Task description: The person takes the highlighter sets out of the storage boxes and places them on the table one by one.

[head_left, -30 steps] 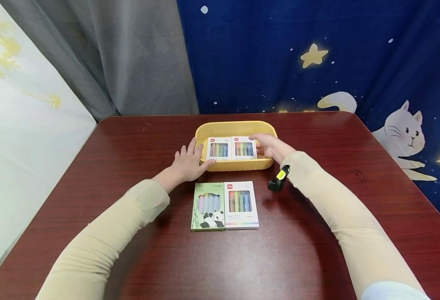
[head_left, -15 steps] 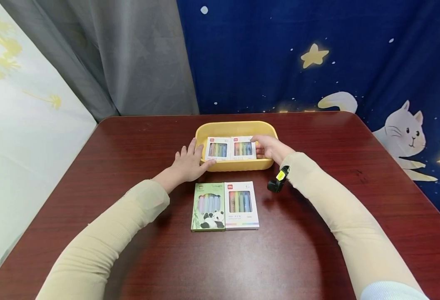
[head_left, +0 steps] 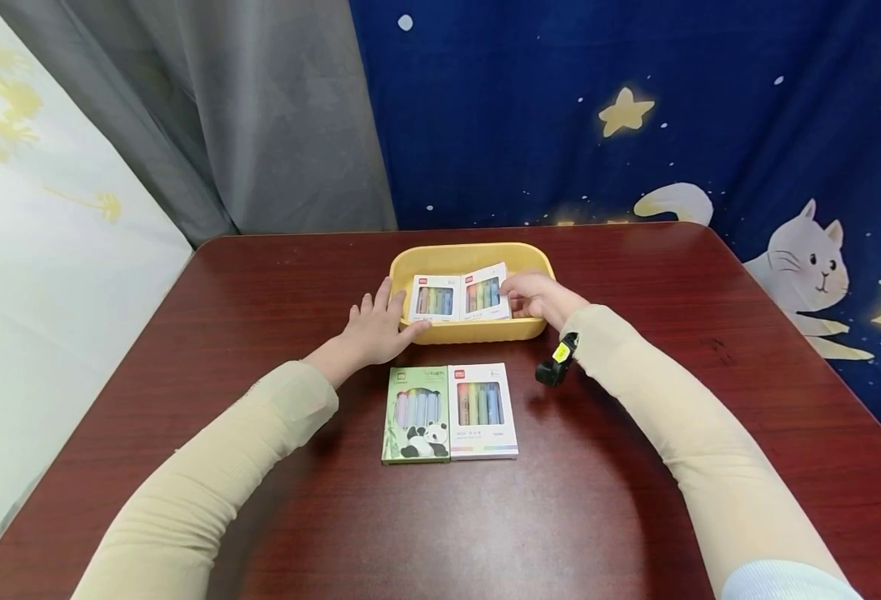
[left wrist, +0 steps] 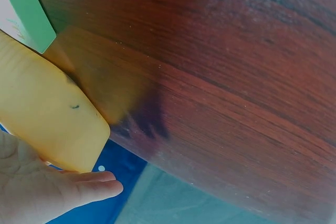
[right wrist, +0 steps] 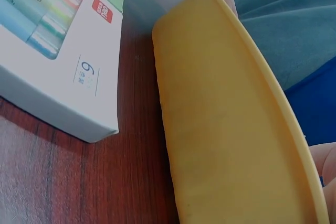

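A yellow plastic basket (head_left: 478,334) stands toward the back of the table with two white boxes of coloured pens inside. My left hand (head_left: 375,332) rests at the basket's left front corner, fingers extended and thumb over the rim. With my right hand (head_left: 543,297), inside the right end, I grip the right-hand pen box (head_left: 483,292) by its right edge, and it sits tilted. The left-hand pen box (head_left: 435,298) lies straight beside it. Most of my right hand is hidden behind the basket wall in the right wrist view.
In front of the basket, a green pen box (head_left: 415,415) with a panda print lies beside a larger white pen box (head_left: 483,412). Both rest on the dark red wooden table (head_left: 320,533). Grey and blue curtains (head_left: 500,117) hang behind the far edge.
The right-hand pen box in the basket has turned, its upper right corner now raised in my right hand. That hand's fingers have closed on its edge. My left hand has stayed put.
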Demonstrator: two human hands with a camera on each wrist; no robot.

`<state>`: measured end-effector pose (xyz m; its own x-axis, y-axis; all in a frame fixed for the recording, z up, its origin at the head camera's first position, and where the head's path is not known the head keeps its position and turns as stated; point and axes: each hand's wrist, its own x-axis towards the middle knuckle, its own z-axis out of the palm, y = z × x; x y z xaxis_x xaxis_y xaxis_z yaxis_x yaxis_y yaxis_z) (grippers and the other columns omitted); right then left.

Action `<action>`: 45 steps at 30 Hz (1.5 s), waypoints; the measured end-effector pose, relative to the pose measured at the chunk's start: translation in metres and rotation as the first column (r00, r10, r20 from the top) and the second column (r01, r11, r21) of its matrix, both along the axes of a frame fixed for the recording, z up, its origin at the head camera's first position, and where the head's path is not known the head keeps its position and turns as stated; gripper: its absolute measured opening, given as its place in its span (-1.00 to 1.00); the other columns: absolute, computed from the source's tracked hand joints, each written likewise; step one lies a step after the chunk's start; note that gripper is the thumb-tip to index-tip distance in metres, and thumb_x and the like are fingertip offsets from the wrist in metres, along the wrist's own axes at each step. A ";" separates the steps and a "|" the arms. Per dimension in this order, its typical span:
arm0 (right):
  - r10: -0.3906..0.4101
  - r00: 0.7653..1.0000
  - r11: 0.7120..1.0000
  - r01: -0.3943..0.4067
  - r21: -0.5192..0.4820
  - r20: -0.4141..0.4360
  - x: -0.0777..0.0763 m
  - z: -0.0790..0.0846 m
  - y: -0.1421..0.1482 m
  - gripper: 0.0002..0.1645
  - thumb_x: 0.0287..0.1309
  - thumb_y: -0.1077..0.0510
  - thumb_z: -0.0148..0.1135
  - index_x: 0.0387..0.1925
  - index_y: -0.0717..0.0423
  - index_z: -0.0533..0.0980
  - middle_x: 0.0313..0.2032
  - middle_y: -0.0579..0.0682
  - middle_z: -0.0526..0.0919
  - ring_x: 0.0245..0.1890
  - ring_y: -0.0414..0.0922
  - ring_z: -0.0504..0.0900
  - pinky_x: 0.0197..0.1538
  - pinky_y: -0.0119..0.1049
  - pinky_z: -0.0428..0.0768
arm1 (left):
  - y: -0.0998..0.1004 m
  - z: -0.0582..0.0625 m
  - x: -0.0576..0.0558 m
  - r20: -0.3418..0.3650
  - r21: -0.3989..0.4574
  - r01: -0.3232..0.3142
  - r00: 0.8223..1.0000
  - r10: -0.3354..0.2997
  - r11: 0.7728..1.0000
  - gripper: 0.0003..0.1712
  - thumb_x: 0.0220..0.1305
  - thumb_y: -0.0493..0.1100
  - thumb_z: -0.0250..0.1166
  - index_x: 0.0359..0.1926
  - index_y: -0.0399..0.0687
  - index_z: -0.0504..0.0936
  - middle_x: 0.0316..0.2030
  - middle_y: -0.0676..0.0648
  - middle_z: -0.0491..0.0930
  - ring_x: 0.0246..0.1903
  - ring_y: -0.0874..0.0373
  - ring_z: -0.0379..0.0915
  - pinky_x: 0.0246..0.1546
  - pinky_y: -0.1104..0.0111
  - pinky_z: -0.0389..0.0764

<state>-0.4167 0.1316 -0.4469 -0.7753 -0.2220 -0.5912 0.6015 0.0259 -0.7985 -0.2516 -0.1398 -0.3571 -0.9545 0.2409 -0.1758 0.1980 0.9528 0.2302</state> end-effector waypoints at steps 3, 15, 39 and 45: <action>0.036 0.999 0.998 -0.037 -0.043 -0.012 0.007 0.008 0.001 -0.59 0.04 0.42 0.07 -0.02 0.20 0.38 -0.45 0.09 0.59 -0.48 -0.05 0.62 -0.22 -0.08 0.58 | 0.000 -0.001 0.000 -0.001 0.001 -0.001 1.000 0.001 1.000 -0.05 0.26 0.39 -0.21 0.41 -0.17 -0.12 0.41 -0.22 -0.42 0.33 -0.34 -0.24 0.26 -0.15 -0.10; 0.003 0.997 0.999 -0.007 -0.045 -0.082 0.045 0.055 -0.009 -0.50 0.06 0.45 -0.03 0.09 0.20 0.33 -0.36 0.13 0.59 -0.44 -0.07 0.58 -0.20 -0.01 0.56 | 0.000 -0.003 -0.002 -0.006 -0.003 -0.006 1.000 0.006 1.000 -0.04 0.25 0.40 -0.20 0.41 -0.16 -0.12 0.41 -0.21 -0.42 0.33 -0.34 -0.24 0.26 -0.15 -0.10; 0.052 0.987 0.993 -0.067 -0.093 -0.152 0.106 0.142 -0.002 -0.36 0.22 0.43 -0.13 0.33 0.22 0.02 -0.36 0.00 0.54 -0.36 -0.14 0.57 -0.28 -0.17 0.52 | -0.001 0.000 0.000 -0.003 0.001 -0.004 1.000 0.004 1.000 -0.04 0.26 0.39 -0.20 0.41 -0.18 -0.11 0.41 -0.22 -0.41 0.33 -0.35 -0.23 0.26 -0.15 -0.10; 0.054 0.978 0.985 -0.086 -0.152 -0.202 0.116 0.151 0.010 -0.45 0.21 0.45 -0.16 0.23 0.25 0.05 -0.39 0.00 0.57 -0.39 -0.13 0.60 -0.34 -0.20 0.56 | -0.001 0.000 0.001 -0.007 0.000 -0.002 1.000 0.002 1.000 -0.05 0.26 0.39 -0.20 0.41 -0.18 -0.11 0.41 -0.23 -0.39 0.33 -0.35 -0.23 0.26 -0.15 -0.10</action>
<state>-0.3008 0.1418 -0.2956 -0.8521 -0.3583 -0.3814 0.4333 -0.0743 -0.8982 -0.2508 -0.1404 -0.3567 -0.9561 0.2392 -0.1695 0.1979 0.9532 0.2287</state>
